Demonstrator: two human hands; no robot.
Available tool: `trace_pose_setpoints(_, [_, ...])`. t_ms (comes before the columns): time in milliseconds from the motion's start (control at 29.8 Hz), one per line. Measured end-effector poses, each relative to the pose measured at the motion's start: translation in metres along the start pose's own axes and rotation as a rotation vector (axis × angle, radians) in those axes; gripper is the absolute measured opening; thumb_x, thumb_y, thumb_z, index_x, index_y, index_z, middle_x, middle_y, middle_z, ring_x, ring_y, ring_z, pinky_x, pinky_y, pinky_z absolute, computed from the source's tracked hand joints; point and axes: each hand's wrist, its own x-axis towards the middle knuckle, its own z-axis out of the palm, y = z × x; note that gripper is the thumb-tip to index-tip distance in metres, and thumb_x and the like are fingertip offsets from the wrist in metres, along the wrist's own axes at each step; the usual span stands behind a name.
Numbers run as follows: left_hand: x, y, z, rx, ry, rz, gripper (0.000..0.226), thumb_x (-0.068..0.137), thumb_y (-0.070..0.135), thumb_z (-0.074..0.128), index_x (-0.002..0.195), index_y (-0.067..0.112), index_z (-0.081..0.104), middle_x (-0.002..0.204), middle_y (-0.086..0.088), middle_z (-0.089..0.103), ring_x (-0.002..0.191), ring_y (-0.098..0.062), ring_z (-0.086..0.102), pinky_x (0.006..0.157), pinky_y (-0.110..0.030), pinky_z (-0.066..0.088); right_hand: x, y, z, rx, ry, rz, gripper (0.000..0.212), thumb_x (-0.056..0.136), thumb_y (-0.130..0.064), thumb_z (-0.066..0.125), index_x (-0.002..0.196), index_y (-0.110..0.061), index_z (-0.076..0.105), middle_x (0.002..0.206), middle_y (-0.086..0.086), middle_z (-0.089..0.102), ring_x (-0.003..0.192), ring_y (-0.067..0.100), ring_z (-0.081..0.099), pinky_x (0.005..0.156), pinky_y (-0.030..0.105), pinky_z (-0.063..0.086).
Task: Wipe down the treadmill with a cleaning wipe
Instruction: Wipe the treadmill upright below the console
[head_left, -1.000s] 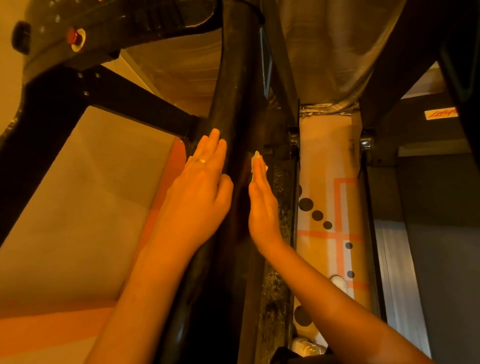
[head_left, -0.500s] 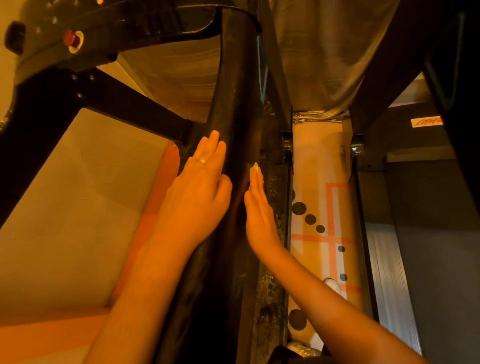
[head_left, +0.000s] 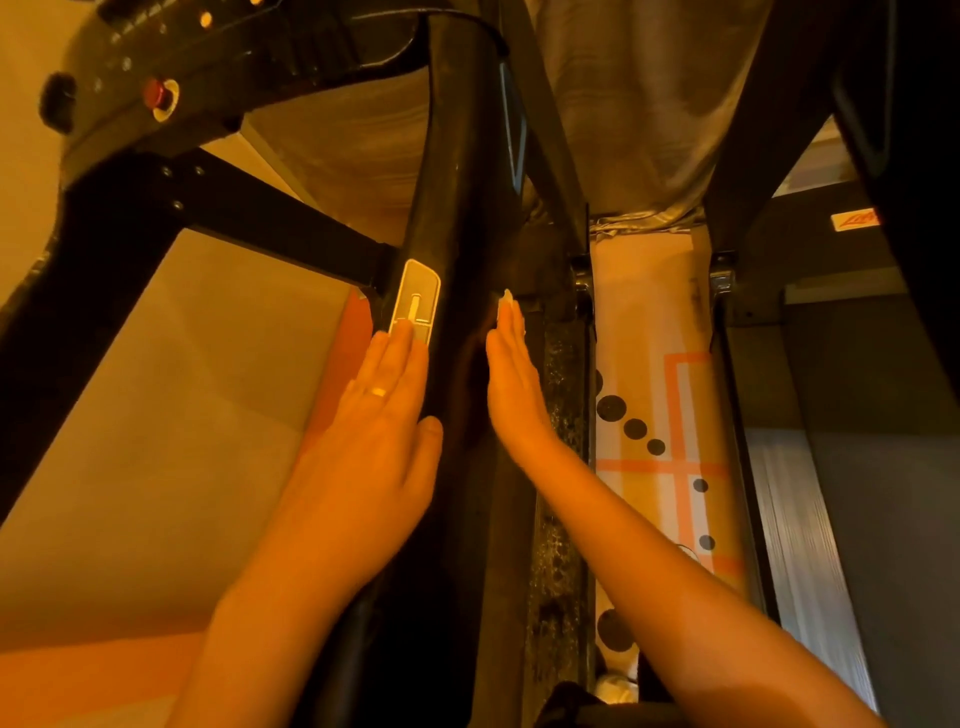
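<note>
Wears a thin, pale, shiny band ring (head_left: 379, 392) on one finger of the left hand (head_left: 387, 431). Shows bare forearms on both sides and a bare right hand (head_left: 511, 384), uncovered as far as visible.

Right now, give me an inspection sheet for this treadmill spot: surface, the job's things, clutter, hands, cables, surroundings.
Surface: black treadmill upright, glossy, with a silver plate set in it.
Job's things: white wipe, only its tip showing past the right fingertips.
Clutter: pale object low between the frames, too dim to name.
Hands: left hand flat on the upright, fingertips at the plate's lower edge; right hand flat against the upright's right side, pressing the wipe.
Cables: thin dark line arcs over the upright's top; may be a cable.
Surroundings: console with a red button, grey fabric, patterned strip with black dots.
</note>
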Motion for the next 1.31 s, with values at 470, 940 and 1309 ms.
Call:
trace_pose_setpoints(470, [-0.013,0.005,0.005,-0.117,0.089,-0.069,0.062,0.102,0.022,0.042,0.159,0.031,0.019,0.165,0.016,0.009,0.151,0.001,0.002,0.122,-0.028,0.010,-0.037,0.014,0.008,0.008,-0.010,-0.062,0.051,0.112,-0.032,0.023,0.158,-0.034,0.002,0.168,-0.016,-0.002,0.153,0.002,-0.003,0.122,0.019,0.006])
trace_pose_setpoints(940, [-0.010,0.004,0.006,-0.079,0.104,-0.039,0.060,0.103,0.018,0.041,0.158,0.026,0.020,0.166,0.009,0.009,0.150,-0.001,0.001,0.124,-0.033,0.013,-0.067,0.012,0.015,0.014,-0.025,-0.089,0.051,0.112,-0.028,0.024,0.157,-0.035,0.000,0.165,-0.020,-0.004,0.148,-0.007,-0.005,0.102,-0.002,0.005])
trace_pose_setpoints(1309, [-0.008,0.004,0.006,-0.075,0.108,-0.028,0.059,0.103,0.017,0.042,0.158,0.025,0.023,0.167,0.005,0.012,0.153,-0.010,0.007,0.123,-0.034,0.014,-0.080,0.009,0.021,0.040,-0.006,-0.044,0.053,0.112,-0.028,0.025,0.159,-0.031,0.001,0.162,-0.023,-0.002,0.146,-0.009,-0.005,0.097,-0.007,0.004])
